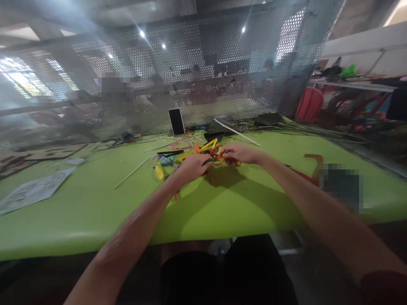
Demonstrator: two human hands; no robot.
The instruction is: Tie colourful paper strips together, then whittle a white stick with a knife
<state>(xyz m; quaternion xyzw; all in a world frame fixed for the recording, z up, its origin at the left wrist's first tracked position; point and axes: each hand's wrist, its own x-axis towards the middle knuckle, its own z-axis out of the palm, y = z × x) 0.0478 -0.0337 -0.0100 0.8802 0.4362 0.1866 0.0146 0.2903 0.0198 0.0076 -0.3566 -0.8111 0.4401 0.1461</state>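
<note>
A loose tangle of coloured strips (160, 162), yellow, blue, orange, red and purple, lies on the green table around my hands. My left hand (194, 167) is at the near side of the tangle, its fingers bent in among the strips. From the right, my right hand (239, 153) reaches in with curled fingers on red and orange strips. The two hands' fingertips are a short way apart. Exactly which strips each hand pinches is partly hidden. A yellow strip (210, 145) sticks up just behind the fingers.
A phone (177, 122) leans upright against the perforated metal screen (152, 97). A thin stick (132, 173) and a printed sheet (38, 189) lie to the left on the green table (95, 212). A white strip (237, 132) lies behind my hands, and a red-orange strip (313, 157) at right.
</note>
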